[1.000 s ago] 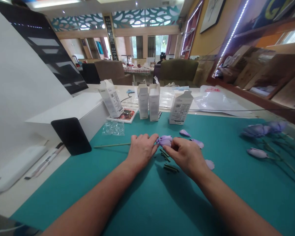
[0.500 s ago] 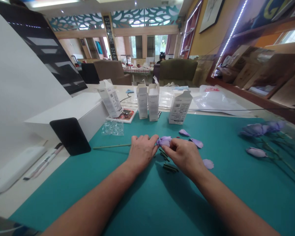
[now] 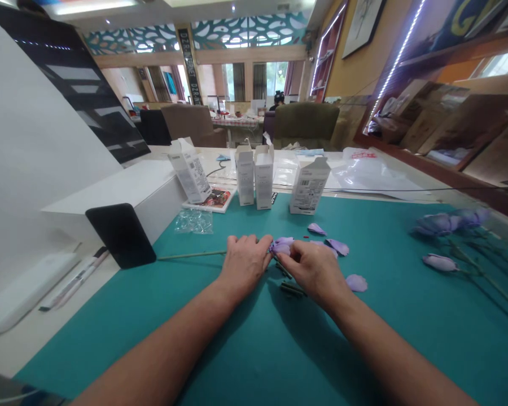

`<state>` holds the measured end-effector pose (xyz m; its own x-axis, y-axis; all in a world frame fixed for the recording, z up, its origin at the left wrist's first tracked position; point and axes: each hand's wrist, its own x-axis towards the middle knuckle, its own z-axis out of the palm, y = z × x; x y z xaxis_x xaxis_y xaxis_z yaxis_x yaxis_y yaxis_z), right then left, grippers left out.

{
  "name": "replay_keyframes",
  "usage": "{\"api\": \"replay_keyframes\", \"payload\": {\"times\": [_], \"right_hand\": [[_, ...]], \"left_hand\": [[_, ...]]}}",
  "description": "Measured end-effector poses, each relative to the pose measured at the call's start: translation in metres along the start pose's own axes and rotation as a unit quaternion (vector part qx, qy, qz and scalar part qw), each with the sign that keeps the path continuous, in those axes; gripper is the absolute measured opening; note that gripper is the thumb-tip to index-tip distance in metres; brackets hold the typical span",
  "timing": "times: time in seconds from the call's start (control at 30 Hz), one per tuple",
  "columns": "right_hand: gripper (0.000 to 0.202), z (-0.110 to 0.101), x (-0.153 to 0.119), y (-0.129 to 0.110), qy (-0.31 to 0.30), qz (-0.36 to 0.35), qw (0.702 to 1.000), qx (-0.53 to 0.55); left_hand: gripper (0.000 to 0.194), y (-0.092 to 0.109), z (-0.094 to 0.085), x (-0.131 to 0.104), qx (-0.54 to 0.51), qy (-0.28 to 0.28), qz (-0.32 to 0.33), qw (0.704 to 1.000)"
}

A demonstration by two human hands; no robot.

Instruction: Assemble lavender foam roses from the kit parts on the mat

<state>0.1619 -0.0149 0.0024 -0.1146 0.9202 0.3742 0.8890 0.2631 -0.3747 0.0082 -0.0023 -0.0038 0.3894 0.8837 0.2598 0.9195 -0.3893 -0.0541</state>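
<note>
My left hand (image 3: pixel 244 260) is closed around the upper stem of a purple flower (image 3: pixel 283 246), just below its head. The green stem (image 3: pixel 190 255) sticks out leftward from under that hand, low over the mat. My right hand (image 3: pixel 317 270) has thumb and fingertips closed on the petals at the right side of the flower head; the exact pinch is partly hidden. Loose purple petals lie around my right hand: one petal (image 3: pixel 317 229) beyond it, another petal (image 3: pixel 338 247) to its right, and a third petal (image 3: pixel 356 283) beside the wrist. Short cut stem pieces (image 3: pixel 292 289) lie below the flower.
A teal mat (image 3: pixel 245 349) covers the table. More purple flowers (image 3: pixel 438 224) lie at the right. At the left stands a black phone-like slab (image 3: pixel 121 235) against a white box (image 3: pixel 118 186). Several white cartons (image 3: pixel 264 177) stand along the back, near crumpled clear plastic (image 3: pixel 193 220).
My right hand has shifted slightly left on the flower head. Another loose petal now shows on the mat just beyond its knuckles. My left hand stays nearly in place.
</note>
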Motion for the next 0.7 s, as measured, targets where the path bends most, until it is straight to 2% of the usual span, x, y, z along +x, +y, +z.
{"api": "replay_keyframes", "payload": {"times": [0.1, 0.2, 0.3, 0.4, 0.5, 0.57, 0.7], "right_hand": [[0.029, -0.007, 0.002, 0.000, -0.031, -0.003, 0.999, 0.029], [0.033, -0.027, 0.004, 0.013, -0.056, 0.003, 0.996, 0.074], [0.033, -0.050, 0.004, 0.044, -0.043, 0.057, 0.996, 0.060], [0.016, -0.065, -0.005, 0.082, -0.108, 0.088, 0.990, 0.017], [0.027, -0.065, -0.017, 0.114, -0.181, 0.123, 0.975, -0.034], [0.034, -0.058, -0.022, 0.126, -0.212, 0.128, 0.967, -0.059], [0.021, -0.045, -0.023, 0.135, -0.264, 0.103, 0.956, -0.076]], "left_hand": [[0.026, -0.001, 0.000, 0.000, -0.007, 0.005, -0.002, 1.000], [0.026, -0.003, 0.000, 0.001, -0.017, 0.014, -0.007, 1.000], [0.026, -0.004, -0.002, 0.001, -0.024, 0.015, -0.017, 0.999], [0.026, -0.005, -0.003, 0.002, -0.027, 0.008, -0.023, 0.999], [0.027, -0.005, -0.004, 0.003, -0.027, 0.006, -0.023, 0.999], [0.027, -0.005, -0.005, 0.002, -0.026, 0.005, -0.026, 0.999], [0.026, -0.004, -0.008, 0.001, -0.027, -0.003, -0.030, 0.999]]}}
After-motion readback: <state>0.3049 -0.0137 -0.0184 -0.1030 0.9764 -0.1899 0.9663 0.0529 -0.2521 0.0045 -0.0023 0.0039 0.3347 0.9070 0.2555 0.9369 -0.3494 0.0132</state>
